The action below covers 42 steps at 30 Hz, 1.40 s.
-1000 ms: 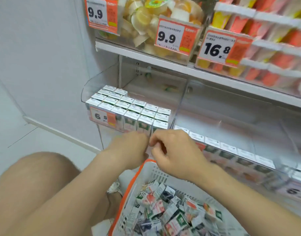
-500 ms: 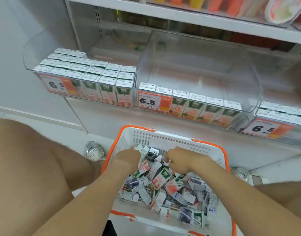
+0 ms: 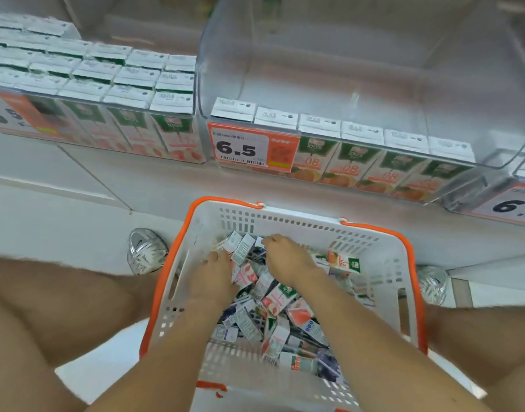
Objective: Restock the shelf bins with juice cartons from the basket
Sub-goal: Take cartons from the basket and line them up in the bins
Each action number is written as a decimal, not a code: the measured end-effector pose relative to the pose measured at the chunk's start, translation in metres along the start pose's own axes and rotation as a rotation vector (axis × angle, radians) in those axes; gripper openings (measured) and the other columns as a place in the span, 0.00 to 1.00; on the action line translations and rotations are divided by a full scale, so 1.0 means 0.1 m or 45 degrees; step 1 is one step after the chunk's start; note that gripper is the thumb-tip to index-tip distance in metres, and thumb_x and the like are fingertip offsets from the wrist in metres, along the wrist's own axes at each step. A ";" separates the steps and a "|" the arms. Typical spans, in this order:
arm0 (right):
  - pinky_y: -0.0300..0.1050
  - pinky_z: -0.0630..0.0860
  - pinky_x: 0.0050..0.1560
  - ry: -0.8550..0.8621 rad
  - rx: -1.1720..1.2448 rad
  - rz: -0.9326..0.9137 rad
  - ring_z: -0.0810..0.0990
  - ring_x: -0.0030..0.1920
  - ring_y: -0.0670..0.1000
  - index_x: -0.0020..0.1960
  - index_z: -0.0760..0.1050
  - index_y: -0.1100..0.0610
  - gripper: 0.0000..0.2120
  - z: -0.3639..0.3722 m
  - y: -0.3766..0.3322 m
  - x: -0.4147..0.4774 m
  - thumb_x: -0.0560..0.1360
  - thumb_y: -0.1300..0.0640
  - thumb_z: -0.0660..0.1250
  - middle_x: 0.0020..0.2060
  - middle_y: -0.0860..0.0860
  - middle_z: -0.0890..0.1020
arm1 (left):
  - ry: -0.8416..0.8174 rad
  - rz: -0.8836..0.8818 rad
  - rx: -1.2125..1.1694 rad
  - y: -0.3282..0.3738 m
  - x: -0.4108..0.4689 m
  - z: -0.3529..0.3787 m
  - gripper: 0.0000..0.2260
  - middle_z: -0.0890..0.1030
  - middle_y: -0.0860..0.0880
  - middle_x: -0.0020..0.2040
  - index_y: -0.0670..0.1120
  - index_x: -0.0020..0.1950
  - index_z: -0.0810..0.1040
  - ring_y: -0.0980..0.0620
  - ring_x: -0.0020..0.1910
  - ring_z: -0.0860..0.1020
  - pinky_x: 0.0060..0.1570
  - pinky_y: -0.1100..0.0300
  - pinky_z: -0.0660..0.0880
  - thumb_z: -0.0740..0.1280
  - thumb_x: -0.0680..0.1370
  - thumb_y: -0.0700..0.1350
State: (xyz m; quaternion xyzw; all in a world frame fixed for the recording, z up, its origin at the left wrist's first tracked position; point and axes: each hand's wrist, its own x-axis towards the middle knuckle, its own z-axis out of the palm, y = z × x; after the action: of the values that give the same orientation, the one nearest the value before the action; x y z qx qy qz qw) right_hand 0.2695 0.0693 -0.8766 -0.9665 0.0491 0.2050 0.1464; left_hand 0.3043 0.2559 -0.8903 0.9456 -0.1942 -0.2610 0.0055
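A clear plastic shelf bin [image 3: 374,69], beyond the white slotted plastic basket with an orange rim [image 3: 299,224], holds one front row of upright green-and-orange juice cartons [image 3: 344,162], faces toward the basket, printed "100%" and "08". Inside the basket, small loose juice cartons [image 3: 277,298] lie jumbled, long axes pointing every way. The left hand [image 3: 213,278] and right hand [image 3: 285,260] rest close together on the far part of that heap; whether either grips a carton cannot be told. The bin's orange price tag [image 3: 246,148] reads "6.5".

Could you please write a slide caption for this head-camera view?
Left hand and right hand reach into juice cartons in the basket below a part-filled shelf bin.
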 end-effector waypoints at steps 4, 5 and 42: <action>0.55 0.74 0.66 0.017 0.048 0.093 0.75 0.65 0.61 0.72 0.70 0.63 0.20 0.29 -0.11 0.19 0.80 0.64 0.64 0.66 0.60 0.77 | 0.047 -0.028 -0.014 -0.04 0.04 0.07 0.26 0.74 0.44 0.66 0.45 0.68 0.69 0.44 0.60 0.78 0.47 0.53 0.77 0.74 0.77 0.54; 0.56 0.73 0.69 0.044 0.020 0.120 0.73 0.67 0.61 0.73 0.69 0.63 0.22 0.38 -0.12 0.22 0.79 0.65 0.64 0.67 0.60 0.76 | 0.061 -0.029 -0.024 -0.05 0.04 0.07 0.25 0.74 0.45 0.65 0.45 0.67 0.70 0.44 0.59 0.79 0.46 0.53 0.76 0.74 0.77 0.54; 0.43 0.79 0.56 0.062 1.345 0.026 0.85 0.53 0.47 0.65 0.73 0.47 0.19 -1.79 -0.68 -1.23 0.78 0.49 0.75 0.55 0.47 0.85 | 0.063 0.056 -1.896 -0.13 -1.23 -2.13 0.15 0.87 0.42 0.49 0.47 0.59 0.83 0.45 0.45 0.86 0.43 0.46 0.85 0.69 0.82 0.56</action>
State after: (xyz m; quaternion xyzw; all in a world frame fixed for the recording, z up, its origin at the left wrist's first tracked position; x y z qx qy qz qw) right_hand 0.2366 0.0845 -0.6519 -0.7648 0.1583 0.1313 0.6105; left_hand 0.3177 0.2938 -0.6468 0.6930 0.0152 -0.3021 0.6544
